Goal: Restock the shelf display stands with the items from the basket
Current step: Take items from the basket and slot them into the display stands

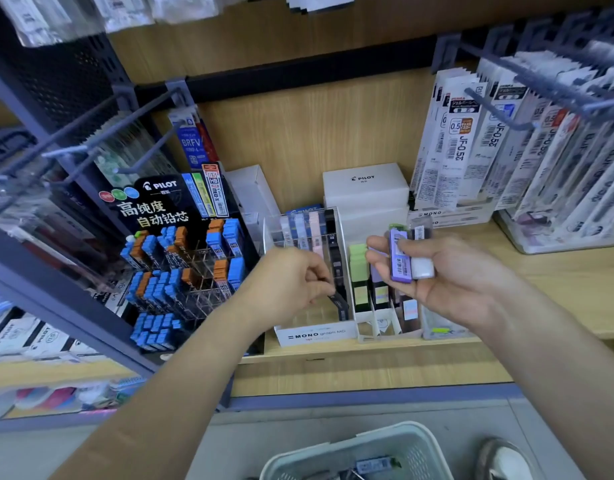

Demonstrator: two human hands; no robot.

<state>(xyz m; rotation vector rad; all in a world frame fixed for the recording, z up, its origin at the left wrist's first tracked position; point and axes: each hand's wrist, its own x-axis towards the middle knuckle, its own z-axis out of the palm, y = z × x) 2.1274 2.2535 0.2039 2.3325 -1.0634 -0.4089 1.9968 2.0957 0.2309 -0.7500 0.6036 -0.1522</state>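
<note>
Your left hand (295, 278) pinches a slim black lead case (341, 301) between thumb and curled fingers. The case stands tilted in the right-hand slot of the clear MONO display stand (316, 336), against the black cases already stacked there. Your right hand (447, 282), palm up above the white divided stand (375, 327) next door, clamps a small fan of cases: thumb across a purple case (399, 258), a white-ended case (422, 268) beside it, and a green-topped case (397, 226) and a dark case (421, 230) behind.

These cases look like light, rigid plastic with smooth, glossy sides, so they are likely to slide against each other. Take each by its long narrow edges near the upper end, leaving the bottom free to enter a slot, and keep the thumb firm on the fan.

Outward, a black Pilot display (181, 258) of blue and orange cases stands to the left on the wooden shelf (368, 375). The pale basket (427, 441) sits below, with a few items visible inside.
</note>
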